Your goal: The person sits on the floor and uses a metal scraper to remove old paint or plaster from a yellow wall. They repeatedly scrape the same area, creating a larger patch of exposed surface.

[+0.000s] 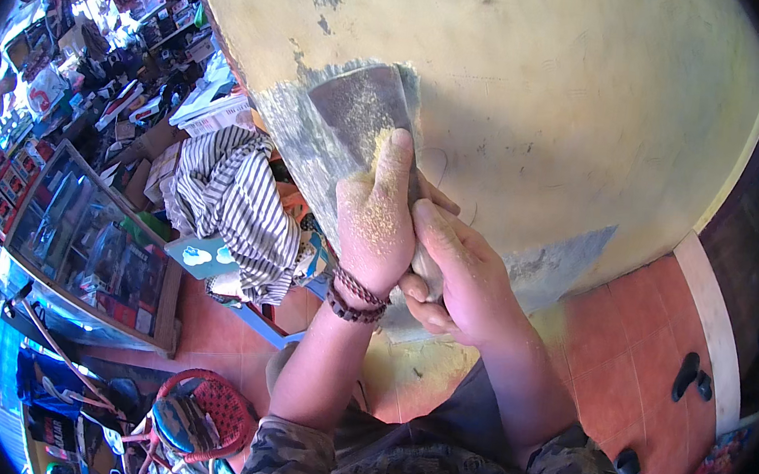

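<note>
My left hand (376,219), dusted with yellow powder, lies over the neck of a wide, flared scraper (368,102), its thumb pointing up the blade. Beneath it, my right hand (468,273) wraps around the tool's lower end, which looks like a handle (426,265). Yellow crumbs cover much of the dark blade. It lies against a cream-yellow painted wall (557,103), over a bare grey strip (301,126) along the wall's left edge. My fingers hide the middle of the scraper.
A striped cloth (236,196) drapes over a pile at left, near a glass display case (94,244). A red woven chair (218,413) stands lower left. Yellow dust (408,370) covers the tiles below the wall. Dark sandals (686,376) lie on the red tiled floor (624,329) at right.
</note>
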{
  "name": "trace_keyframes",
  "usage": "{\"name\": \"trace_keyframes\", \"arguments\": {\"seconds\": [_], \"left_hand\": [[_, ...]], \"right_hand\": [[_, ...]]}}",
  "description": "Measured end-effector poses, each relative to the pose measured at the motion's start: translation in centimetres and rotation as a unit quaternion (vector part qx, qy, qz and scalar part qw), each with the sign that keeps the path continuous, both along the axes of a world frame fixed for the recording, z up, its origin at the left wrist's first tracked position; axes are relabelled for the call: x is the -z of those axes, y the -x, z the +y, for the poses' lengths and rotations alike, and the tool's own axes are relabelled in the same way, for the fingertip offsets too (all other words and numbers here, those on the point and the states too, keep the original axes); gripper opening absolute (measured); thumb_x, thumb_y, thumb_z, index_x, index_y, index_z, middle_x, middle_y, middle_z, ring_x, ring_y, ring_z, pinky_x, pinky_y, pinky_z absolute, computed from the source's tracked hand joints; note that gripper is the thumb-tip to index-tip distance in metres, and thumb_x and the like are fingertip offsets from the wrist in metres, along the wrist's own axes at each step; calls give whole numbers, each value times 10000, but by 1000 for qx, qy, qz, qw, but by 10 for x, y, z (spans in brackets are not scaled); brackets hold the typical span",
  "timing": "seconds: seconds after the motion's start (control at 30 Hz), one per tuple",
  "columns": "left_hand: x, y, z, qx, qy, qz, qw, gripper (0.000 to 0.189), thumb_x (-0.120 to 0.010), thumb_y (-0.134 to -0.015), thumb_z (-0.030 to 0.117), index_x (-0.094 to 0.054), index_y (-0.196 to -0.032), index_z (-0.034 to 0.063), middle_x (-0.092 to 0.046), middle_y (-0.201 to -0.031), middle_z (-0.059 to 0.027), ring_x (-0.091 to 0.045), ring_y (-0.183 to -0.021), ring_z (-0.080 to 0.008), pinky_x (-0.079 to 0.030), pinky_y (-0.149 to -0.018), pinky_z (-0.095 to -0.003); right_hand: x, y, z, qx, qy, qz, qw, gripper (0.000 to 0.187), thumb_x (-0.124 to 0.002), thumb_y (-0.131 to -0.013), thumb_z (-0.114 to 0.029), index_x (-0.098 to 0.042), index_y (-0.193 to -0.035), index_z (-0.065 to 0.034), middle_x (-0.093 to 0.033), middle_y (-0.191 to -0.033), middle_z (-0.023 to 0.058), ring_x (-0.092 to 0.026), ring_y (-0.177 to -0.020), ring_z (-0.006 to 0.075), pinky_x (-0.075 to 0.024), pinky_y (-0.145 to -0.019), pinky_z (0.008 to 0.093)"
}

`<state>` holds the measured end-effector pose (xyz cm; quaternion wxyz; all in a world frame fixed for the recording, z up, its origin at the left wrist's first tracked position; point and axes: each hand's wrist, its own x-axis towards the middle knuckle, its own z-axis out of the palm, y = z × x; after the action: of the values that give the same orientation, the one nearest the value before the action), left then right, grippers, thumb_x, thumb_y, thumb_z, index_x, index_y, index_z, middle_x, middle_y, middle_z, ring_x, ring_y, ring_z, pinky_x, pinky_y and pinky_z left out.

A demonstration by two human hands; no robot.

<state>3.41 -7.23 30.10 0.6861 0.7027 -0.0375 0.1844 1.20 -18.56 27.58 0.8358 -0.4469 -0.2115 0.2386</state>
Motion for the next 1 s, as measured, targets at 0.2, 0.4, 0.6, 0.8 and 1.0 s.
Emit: {"name": "trace_keyframes", "arguments": {"seconds": [0.2, 0.4, 0.6, 0.8, 1.0], "left_hand": [[83, 7, 2, -3, -36, 103, 994, 567, -427, -971, 425, -636, -710, -34, -636, -602, -119, -610, -553, -160, -476, -530, -297], [139, 5, -6, -9, -51, 92, 994, 534, -461, -967, 405, -644, -717, -30, -631, -613, -97, -601, -555, -148, -468, -522, -296], [104, -15, 7, 55, -43, 111, 991, 539, -459, -961, 427, -641, -733, -27, -644, -624, -121, -611, -572, -160, -486, -546, -291], [113, -7, -13, -32, -84, 60, 994, 563, -466, -962, 431, -640, -668, -17, -623, -565, -114, -593, -521, -143, -474, -514, -304], [100, -17, -11, 73, -9, 57, 996, 611, -434, -964, 466, -614, -641, -20, -633, -594, -122, -600, -548, -148, -482, -537, -296]], "right_hand": [[87, 12, 9, 77, 59, 43, 994, 356, -387, -994, -408, -512, -905, -86, -445, -586, -8, -381, -407, 63, -272, -339, 220], [146, 16, 15, 136, 116, 68, 981, 327, -323, -1024, -341, -503, -1118, -84, -462, -602, -4, -380, -394, 52, -291, -336, 197], [115, -8, 8, 109, 5, -10, 994, 314, -382, -1009, -341, -529, -1056, -67, -459, -615, -22, -404, -459, 42, -319, -391, 206], [115, 5, 16, 186, 85, 17, 979, 385, -388, -1008, -344, -478, -1280, -86, -450, -595, -37, -397, -448, 30, -312, -384, 192], [100, 2, -5, 137, 28, 18, 990, 351, -380, -1012, -338, -500, -1216, -79, -449, -598, -34, -396, -444, 36, -308, -371, 190]]}}
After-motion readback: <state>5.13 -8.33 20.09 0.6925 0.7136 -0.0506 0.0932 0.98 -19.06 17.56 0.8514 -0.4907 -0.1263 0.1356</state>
